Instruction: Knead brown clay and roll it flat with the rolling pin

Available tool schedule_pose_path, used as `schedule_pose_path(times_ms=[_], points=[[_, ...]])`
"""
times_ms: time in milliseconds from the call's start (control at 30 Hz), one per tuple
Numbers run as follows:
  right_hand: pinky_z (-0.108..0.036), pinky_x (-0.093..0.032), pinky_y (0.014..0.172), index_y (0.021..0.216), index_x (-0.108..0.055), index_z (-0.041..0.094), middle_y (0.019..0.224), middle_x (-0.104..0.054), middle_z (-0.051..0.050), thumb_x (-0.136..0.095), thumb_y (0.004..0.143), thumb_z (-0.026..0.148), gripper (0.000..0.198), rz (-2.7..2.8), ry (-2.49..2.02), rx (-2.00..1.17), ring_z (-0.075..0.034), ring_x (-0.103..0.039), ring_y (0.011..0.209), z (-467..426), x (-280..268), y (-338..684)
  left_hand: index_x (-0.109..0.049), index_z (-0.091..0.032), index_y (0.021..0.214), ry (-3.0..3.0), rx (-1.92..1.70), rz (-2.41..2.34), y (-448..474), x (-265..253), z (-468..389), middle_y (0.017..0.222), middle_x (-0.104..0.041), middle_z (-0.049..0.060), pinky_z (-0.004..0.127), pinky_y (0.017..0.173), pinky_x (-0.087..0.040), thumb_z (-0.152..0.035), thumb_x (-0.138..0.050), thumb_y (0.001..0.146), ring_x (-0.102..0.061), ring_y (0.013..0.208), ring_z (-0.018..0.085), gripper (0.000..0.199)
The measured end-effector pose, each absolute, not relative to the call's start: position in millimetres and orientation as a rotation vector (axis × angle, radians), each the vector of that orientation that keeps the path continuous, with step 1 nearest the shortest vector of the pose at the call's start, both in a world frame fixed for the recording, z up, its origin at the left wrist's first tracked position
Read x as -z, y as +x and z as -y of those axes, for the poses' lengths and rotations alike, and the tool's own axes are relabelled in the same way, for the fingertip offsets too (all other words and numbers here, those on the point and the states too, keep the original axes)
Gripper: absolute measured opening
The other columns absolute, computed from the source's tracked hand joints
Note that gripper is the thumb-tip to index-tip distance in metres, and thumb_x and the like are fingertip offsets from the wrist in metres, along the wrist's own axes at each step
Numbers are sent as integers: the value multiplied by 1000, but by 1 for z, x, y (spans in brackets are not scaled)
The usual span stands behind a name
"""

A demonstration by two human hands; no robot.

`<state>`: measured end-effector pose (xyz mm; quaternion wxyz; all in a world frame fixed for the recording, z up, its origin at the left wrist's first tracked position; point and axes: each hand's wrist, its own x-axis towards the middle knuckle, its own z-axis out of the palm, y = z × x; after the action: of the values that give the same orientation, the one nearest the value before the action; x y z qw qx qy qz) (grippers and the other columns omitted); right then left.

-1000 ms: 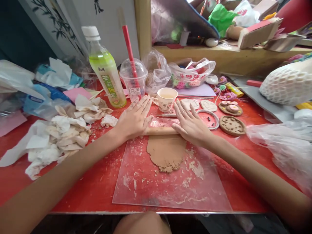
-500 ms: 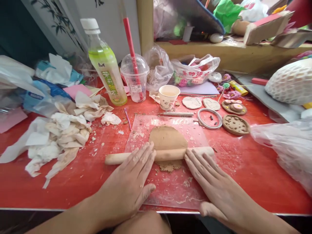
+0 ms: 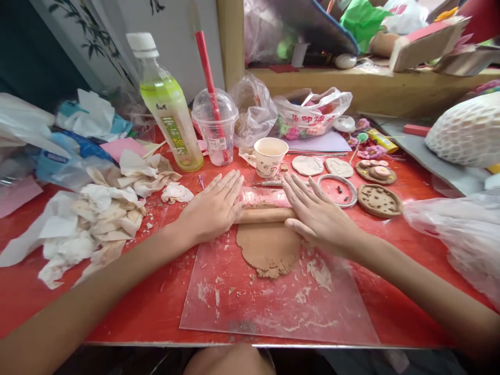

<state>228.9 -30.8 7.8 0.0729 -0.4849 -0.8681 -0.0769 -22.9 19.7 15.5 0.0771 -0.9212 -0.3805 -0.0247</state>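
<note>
A flat brown slab of clay (image 3: 269, 247) with a ragged near edge lies on a clear plastic sheet (image 3: 273, 317). Across the slab's far end rests a wooden rolling pin (image 3: 265, 215). My left hand (image 3: 216, 205) presses flat on the pin's left part, fingers stretched forward. On the right part lies my right hand (image 3: 314, 208), also flat, with its thumb toward the clay. Both palms hide the pin's ends. Beyond the hands, a modelling stick (image 3: 269, 183) is partly covered by my right fingers.
A paper cup (image 3: 270, 156), a lidded plastic cup (image 3: 215, 127) and a drink bottle (image 3: 170, 109) stand behind. Crumpled tissues (image 3: 105, 213) lie left. To the right are a grey ring (image 3: 353, 195), clay discs (image 3: 378, 200) and a plastic bag (image 3: 457, 229).
Both hands have pushed away from me, and the rolling pin has rolled from the slab's near part to its far end. More of the clay's near side now shows.
</note>
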Motion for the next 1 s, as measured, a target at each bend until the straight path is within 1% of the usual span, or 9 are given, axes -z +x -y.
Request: schedule_pose_path(times_ms=[133, 200, 333, 433, 533, 667, 767, 867, 1000], points=[[-46, -12, 114, 144, -15, 2, 151, -12, -17, -12, 92, 55, 75, 2579, -1502, 243, -23, -4, 140, 19, -8, 227, -21, -2, 142, -2728, 70, 1192, -21, -16, -32, 150, -17, 14, 38, 115, -12, -36, -17, 96, -11, 140, 20, 57], [-47, -11, 114, 144, -14, 3, 151, -12, -17, -14, 91, 55, 74, 2581, -1480, 261, -23, -5, 140, 24, -7, 228, -21, -1, 142, -2736, 77, 1176, -22, -15, -27, 150, -18, 15, 39, 115, -13, -35, -17, 96, -11, 140, 21, 57], [-50, -11, 113, 146, -6, 6, 151, -15, -17, -17, 89, 61, 80, 2618, -1389, 275, -24, -6, 140, 46, -3, 231, -25, -2, 141, -2780, 95, 1151, -26, -15, -3, 149, -22, 14, 39, 115, -15, -37, -17, 97, -14, 140, 21, 56], [-50, -15, 112, 146, -2, 5, 151, -14, -17, -16, 86, 66, 87, 2645, -1345, 262, -26, -5, 140, 67, -2, 233, -28, -3, 140, -2837, 94, 1124, -30, -17, 17, 148, -26, 14, 37, 114, -19, -37, -19, 97, -19, 139, 21, 56], [-47, -18, 112, 146, -3, 4, 152, -13, -17, -16, 85, 67, 88, 2672, -1320, 267, -27, -6, 140, 86, -2, 234, -31, -4, 139, -2859, 94, 1067, -34, -18, 33, 146, -31, 13, 37, 112, -25, -36, -20, 97, -25, 137, 21, 54], [-47, -23, 110, 146, -8, 4, 150, -19, -17, -15, 83, 68, 90, 2697, -1301, 304, -27, -9, 140, 102, -2, 236, -33, -3, 138, -2821, 135, 999, -37, -19, 48, 144, -34, 14, 38, 110, -30, -36, -24, 96, -30, 134, 23, 53], [-47, -24, 109, 145, -10, 3, 150, -22, -16, -14, 83, 69, 91, 2703, -1287, 321, -27, -11, 140, 111, 1, 237, -32, -4, 138, -2822, 148, 956, -39, -17, 57, 145, -32, 15, 39, 109, -30, -33, -28, 95, -28, 135, 24, 52], [-47, -20, 111, 145, -11, 2, 150, -22, -16, -13, 81, 70, 93, 2723, -1279, 313, -28, -13, 139, 123, 5, 238, -32, -3, 138, -2856, 150, 916, -43, -17, 68, 146, -30, 15, 39, 110, -28, -27, -32, 94, -24, 137, 24, 50], [-42, -17, 113, 145, -12, 2, 150, -20, -16, -18, 80, 71, 95, 2778, -1290, 234, -26, -17, 139, 145, 1, 239, -27, -6, 140, -2914, 132, 837, -50, -18, 86, 148, -26, 12, 36, 110, -28, -21, -36, 92, -20, 138, 22, 51]])
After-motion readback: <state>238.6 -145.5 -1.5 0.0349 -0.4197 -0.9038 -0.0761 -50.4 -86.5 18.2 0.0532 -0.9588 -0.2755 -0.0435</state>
